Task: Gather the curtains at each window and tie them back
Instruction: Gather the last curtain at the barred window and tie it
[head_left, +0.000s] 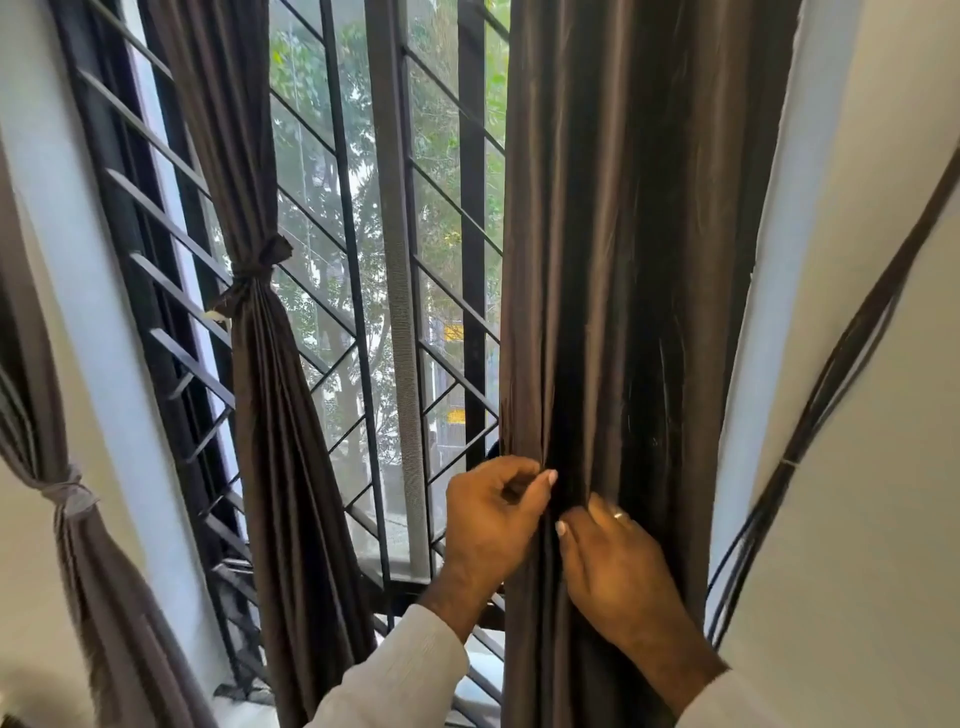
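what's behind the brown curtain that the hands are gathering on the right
Behind the loose brown curtain the black window grille shows at its left edge, with trees beyond. The left hand and right hand pinch its folds. Whatever lies directly behind the fabric is covered.

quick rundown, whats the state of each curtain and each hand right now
dark brown curtain on the right: hanging loose, not tied, folds being gathered
dark brown curtain in the middle: gathered, tied back with a knotted fabric band
grey-brown curtain at far left: gathered and tied
left hand: fingers curled, pinching the right curtain's edge
right hand: pressed on the right curtain, fingertips in its folds
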